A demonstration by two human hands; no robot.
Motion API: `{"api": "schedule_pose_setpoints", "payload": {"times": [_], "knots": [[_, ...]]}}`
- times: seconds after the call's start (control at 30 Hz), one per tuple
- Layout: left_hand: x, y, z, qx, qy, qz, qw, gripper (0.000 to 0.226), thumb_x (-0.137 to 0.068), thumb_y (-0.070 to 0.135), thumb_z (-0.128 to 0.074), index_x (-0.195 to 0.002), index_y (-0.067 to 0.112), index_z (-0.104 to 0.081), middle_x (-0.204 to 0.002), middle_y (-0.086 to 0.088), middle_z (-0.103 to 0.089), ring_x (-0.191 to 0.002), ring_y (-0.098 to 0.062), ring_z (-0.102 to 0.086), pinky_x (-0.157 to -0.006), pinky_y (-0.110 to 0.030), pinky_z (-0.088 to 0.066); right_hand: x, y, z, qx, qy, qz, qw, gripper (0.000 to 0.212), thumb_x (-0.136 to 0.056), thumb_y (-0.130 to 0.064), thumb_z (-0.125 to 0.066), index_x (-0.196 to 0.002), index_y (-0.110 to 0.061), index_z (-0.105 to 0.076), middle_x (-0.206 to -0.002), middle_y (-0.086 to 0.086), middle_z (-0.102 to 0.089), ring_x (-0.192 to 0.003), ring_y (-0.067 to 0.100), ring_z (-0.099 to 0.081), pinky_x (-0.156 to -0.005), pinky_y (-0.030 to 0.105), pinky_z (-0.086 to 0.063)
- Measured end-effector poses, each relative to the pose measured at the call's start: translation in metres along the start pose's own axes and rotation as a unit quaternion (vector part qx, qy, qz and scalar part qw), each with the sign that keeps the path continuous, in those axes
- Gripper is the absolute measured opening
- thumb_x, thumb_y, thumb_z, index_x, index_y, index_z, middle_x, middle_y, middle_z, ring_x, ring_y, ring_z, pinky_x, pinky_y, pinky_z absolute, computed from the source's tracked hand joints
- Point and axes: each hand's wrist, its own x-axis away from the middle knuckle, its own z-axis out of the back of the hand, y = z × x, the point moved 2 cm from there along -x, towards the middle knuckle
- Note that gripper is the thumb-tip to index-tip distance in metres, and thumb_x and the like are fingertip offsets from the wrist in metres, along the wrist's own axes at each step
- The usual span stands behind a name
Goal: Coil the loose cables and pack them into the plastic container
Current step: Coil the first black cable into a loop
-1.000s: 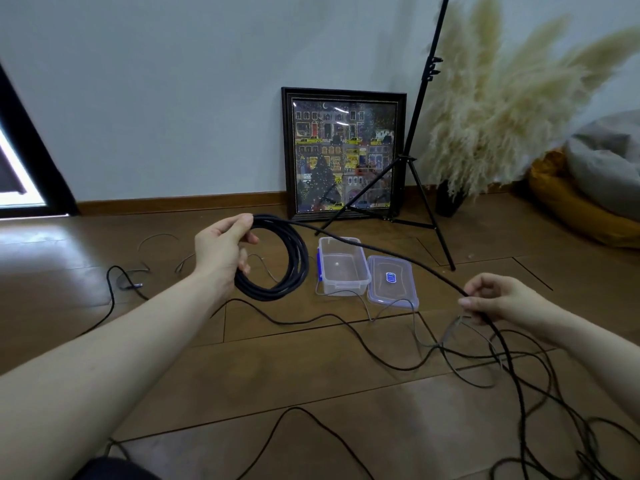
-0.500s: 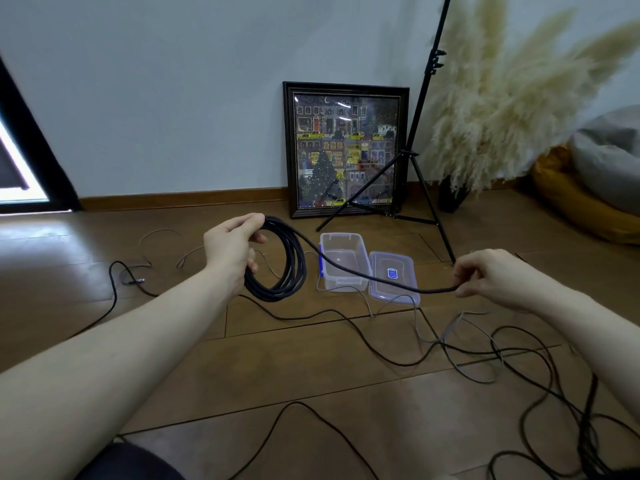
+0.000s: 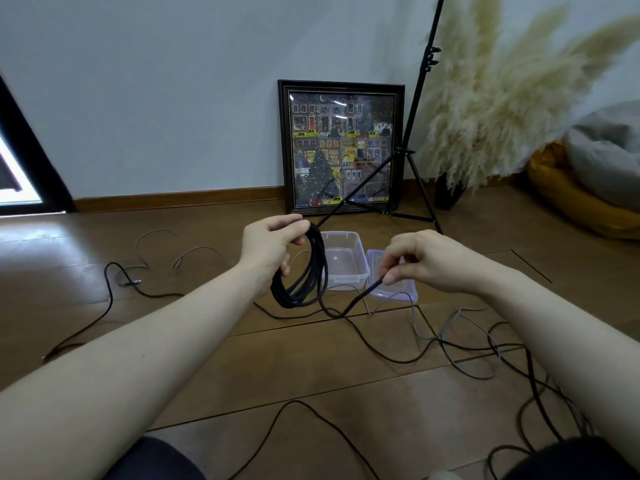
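The wooden floor (image 3: 311,368) fills the lower two thirds of the frame and meets the pale wall (image 3: 166,98) at a skirting board across the middle. Bare boards lie open at centre bottom, between my forearms, crossed by a single thin black cable (image 3: 298,405). At far right a grey and mustard beanbag (image 3: 588,188) sits against the frame edge, with pampas grass (image 3: 502,98) in a dark vase just left of it. A black light stand (image 3: 420,109) rises in front of a framed picture (image 3: 341,147) that leans on the wall at upper centre; one stand leg reaches down toward my left hand.

Loose cables (image 3: 485,355), black and grey, tangle across the lower right, running under my right forearm to the frame edge. More strands trail at middle left.

The clear plastic container (image 3: 346,271) stands open on the floor at centre, its lid (image 3: 398,292) flat just beside it on the right, touching or nearly so.

My left hand (image 3: 268,251) grips the top of the black coil (image 3: 304,271), which hangs in front of the container's left edge. My right hand (image 3: 426,261) pinches the same cable's free run between thumb and forefinger, over the lid; the cable dips from there and loops back up into the coil.
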Motion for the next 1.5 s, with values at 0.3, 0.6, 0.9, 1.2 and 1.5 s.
{"api": "schedule_pose_setpoints", "payload": {"times": [0.3,0.6,0.9,1.2,1.5], "knots": [[0.008,-0.003,-0.02,-0.109,-0.097,-0.035,0.989,0.025,-0.089,0.018,-0.073,-0.113,0.013,-0.072,-0.074,-0.009,-0.064,-0.033,-0.015,-0.038,-0.033,-0.021,-0.032,-0.009,-0.022,-0.004,-0.073,0.039,0.061,0.995,0.029,-0.087,-0.016,-0.071,-0.075,-0.041,-0.062,-0.074,-0.025,-0.062,-0.079,0.002,-0.057,-0.075,0.027,-0.045],[0.018,-0.001,-0.041,-0.076,-0.157,-0.014,0.985,0.016,-0.089,0.019,-0.073,-0.104,0.016,-0.073,-0.066,0.0,-0.067,-0.039,-0.016,-0.056,-0.036,-0.022,-0.044,-0.011,-0.03,-0.01,-0.209,0.071,0.041,0.974,0.015,-0.094,-0.009,-0.062,-0.082,-0.018,-0.066,-0.056,-0.025,-0.057,-0.056,-0.008,-0.051,-0.056,0.005,-0.037],[0.023,-0.007,-0.048,0.008,-0.21,0.074,0.975,0.015,-0.093,0.027,-0.065,-0.087,0.017,-0.074,-0.065,-0.002,-0.06,-0.032,-0.011,-0.041,-0.037,-0.023,-0.043,-0.017,-0.034,-0.011,-0.225,0.167,0.022,0.96,0.009,-0.091,-0.016,-0.067,-0.085,-0.01,-0.068,-0.081,0.006,-0.071,-0.079,0.026,-0.066,-0.073,0.037,-0.054],[0.029,0.0,-0.054,0.032,-0.24,0.15,0.959,0.036,-0.096,0.044,-0.058,-0.095,0.008,-0.061,-0.068,-0.001,-0.055,-0.034,-0.008,-0.041,-0.036,-0.021,-0.041,-0.019,-0.025,-0.014,-0.22,0.186,-0.025,0.957,0.014,-0.093,-0.018,-0.065,-0.079,-0.018,-0.061,-0.073,-0.003,-0.058,-0.07,0.015,-0.05,-0.068,0.031,-0.043],[0.023,-0.002,-0.048,0.025,-0.204,0.105,0.973,0.026,-0.096,0.04,-0.061,-0.094,0.015,-0.069,-0.069,-0.002,-0.056,-0.032,-0.009,-0.035,-0.032,-0.019,-0.033,-0.017,-0.024,-0.016,-0.279,0.13,-0.018,0.951,0.016,-0.095,-0.018,-0.062,-0.083,-0.008,-0.063,-0.049,-0.016,-0.05,-0.046,-0.002,-0.041,-0.051,0.011,-0.034]]}}
